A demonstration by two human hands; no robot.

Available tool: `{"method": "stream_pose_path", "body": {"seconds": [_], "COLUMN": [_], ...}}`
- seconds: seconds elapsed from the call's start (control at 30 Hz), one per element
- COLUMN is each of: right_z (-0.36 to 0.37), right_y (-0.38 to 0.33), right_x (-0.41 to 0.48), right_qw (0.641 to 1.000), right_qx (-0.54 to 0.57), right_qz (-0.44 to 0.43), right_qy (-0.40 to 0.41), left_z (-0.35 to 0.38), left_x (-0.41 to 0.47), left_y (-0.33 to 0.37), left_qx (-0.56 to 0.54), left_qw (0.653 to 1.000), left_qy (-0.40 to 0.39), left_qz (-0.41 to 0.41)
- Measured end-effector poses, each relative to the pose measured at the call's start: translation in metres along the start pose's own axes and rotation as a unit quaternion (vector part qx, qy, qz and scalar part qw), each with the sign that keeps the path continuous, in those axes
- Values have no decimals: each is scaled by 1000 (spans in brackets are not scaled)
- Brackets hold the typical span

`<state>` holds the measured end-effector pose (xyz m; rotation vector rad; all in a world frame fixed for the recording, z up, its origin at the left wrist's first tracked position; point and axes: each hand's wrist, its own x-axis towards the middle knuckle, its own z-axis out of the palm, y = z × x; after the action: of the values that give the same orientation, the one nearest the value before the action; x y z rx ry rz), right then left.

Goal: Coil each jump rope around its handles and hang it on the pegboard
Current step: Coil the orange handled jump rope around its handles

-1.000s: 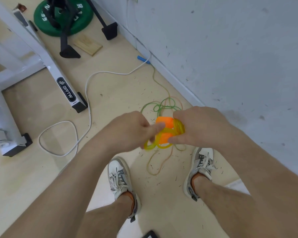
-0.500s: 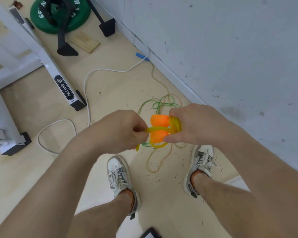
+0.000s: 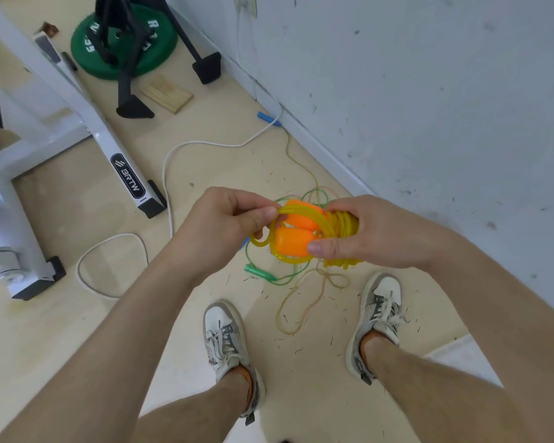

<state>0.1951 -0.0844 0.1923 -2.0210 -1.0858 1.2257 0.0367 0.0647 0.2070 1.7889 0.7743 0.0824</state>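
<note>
While my right hand (image 3: 365,235) clasps the orange handles (image 3: 293,246) and coiled yellow rope (image 3: 343,222) above the floor (image 3: 205,155), my left hand (image 3: 224,225) pinches its free loop (image 3: 259,243); slack there, I judge, could unravel the coils.

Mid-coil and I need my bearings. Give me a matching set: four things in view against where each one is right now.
Things:
1. orange handles
2. green handle
3. blue handle
4. green weight plate

Places:
A. on the floor at the foot of the wall
B. gripped in the right hand, yellow rope wound round them
C. beneath the black stand
D. on the floor ahead of the left shoe

Pairs: 1-B, 2-D, 3-A, 4-C
</note>
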Motion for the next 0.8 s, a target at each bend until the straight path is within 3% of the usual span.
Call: {"method": "stream_pose_path", "body": {"seconds": [0.37,0.5,0.73,0.8], "right_z": [-4,-7,-15,-17], "right_y": [-6,-7,-7,-9], "right_x": [-7,-10,-13,-16], "right_qw": [996,993,984,974], "right_qx": [83,114,174,218], "right_qz": [-22,-28,-49,-52], "right_qy": [-4,19,13,3], "left_z": [3,6,16,20], "left_x": [-2,1,6,4], "left_y": [13,8,7,11], "left_qx": [-67,-131,-351,-382], "left_qw": [996,991,935,920], "left_qy": [17,12,-7,-52], "left_qz": [54,27,-42,-70]}}
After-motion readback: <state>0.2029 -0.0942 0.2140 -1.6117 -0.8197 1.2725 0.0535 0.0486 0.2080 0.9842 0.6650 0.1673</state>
